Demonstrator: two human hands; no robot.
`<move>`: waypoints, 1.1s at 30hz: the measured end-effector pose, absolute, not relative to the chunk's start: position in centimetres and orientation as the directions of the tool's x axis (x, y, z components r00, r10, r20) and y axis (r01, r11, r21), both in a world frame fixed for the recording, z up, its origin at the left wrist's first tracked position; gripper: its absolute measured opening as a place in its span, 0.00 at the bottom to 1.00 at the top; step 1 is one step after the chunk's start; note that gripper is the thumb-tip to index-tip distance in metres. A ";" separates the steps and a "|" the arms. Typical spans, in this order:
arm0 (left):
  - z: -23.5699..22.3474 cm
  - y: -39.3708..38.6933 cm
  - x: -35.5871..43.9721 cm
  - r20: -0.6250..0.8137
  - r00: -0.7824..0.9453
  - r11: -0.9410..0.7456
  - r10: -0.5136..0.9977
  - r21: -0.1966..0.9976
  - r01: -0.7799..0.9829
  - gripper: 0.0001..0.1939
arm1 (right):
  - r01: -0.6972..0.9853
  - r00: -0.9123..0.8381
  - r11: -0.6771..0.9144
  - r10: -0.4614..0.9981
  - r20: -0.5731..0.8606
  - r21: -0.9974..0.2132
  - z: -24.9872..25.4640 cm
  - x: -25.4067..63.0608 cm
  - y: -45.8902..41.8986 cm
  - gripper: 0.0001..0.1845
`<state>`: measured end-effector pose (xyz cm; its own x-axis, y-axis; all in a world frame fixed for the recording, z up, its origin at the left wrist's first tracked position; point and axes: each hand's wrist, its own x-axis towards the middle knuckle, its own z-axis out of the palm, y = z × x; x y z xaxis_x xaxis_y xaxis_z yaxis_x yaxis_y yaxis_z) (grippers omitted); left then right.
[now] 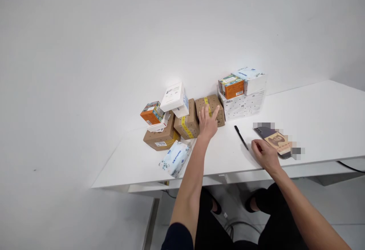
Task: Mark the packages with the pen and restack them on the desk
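My left hand [208,123] has its fingers spread over the front of a brown cardboard box [213,101] with yellow tape, apparently touching it. To its left stands another taped cardboard box [186,126], partly under a white box [174,97]. My right hand [265,154] rests near the table's front edge, its fingers curled in and nothing visible in them. Just left of it lies a black pen [241,137]. Beside its knuckles is a phone [261,131] with a picture card [278,142] on it, part of which is blurred out.
On the left, an orange box [152,113] sits atop a cardboard box [159,139]; a tissue pack [175,158] lies in front. On the right, a white dotted box [242,105] carries an orange box [232,87] and a tissue pack [253,80]. The white table [313,120] meets the wall.
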<state>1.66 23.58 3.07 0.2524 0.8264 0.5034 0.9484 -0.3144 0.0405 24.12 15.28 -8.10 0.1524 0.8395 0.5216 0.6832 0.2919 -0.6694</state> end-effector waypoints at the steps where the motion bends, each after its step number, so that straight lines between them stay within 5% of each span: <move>1: 3.4 21.7 1.0 0.533 0.228 -0.304 0.814 0.057 0.951 0.31 | 0.673 0.175 0.270 0.846 0.504 -0.688 -8.1 24.2 15.2 0.14; 6: 3.3 10.6 -8.0 0.451 -0.128 0.031 0.883 0.216 0.976 0.31 | 0.587 0.326 0.148 0.857 0.399 -0.796 -7.7 24.3 15.2 0.14; 9: 1.7 6.6 -14.0 0.159 -0.356 0.292 0.921 0.326 0.899 0.40 | 0.545 0.363 0.123 0.857 0.365 -0.829 -7.4 24.2 15.2 0.14; 11: 0.4 5.5 -16.2 0.051 -0.307 0.260 0.950 0.410 0.874 0.40 | 0.527 0.377 0.116 0.856 0.354 -0.842 -7.3 24.2 15.1 0.13; 16: -0.8 5.1 -15.5 0.121 -0.407 0.265 0.906 0.587 0.765 0.31 | 0.496 0.388 0.109 0.860 0.331 -0.862 -6.9 24.2 15.0 0.12; 18: 0.0 5.1 -13.9 0.045 -0.466 0.270 0.884 0.765 0.585 0.30 | 0.494 0.381 0.118 0.861 0.336 -0.861 -6.8 24.2 14.9 0.13; 21: 1.5 5.4 -10.8 -0.196 -0.376 0.234 0.905 0.970 0.058 0.31 | 0.485 0.382 0.125 0.860 0.338 -0.866 -6.9 24.2 14.9 0.14; 25: 3.6 8.3 -5.7 -0.286 -0.175 0.204 0.942 0.903 -0.379 0.27 | 0.471 0.378 0.132 0.863 0.335 -0.872 -7.2 24.3 15.1 0.14; 33: 8.5 21.3 1.3 -0.096 -0.274 -0.042 0.957 0.887 -0.460 0.24 | 0.437 0.340 0.181 0.874 0.348 -0.881 -7.2 24.4 15.1 0.13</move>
<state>1.32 21.26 8.52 -0.2742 0.9568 -0.0965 -0.4599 -0.0424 0.8870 24.39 15.13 -7.20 0.3402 0.8736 0.3481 0.4371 0.1808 -0.8810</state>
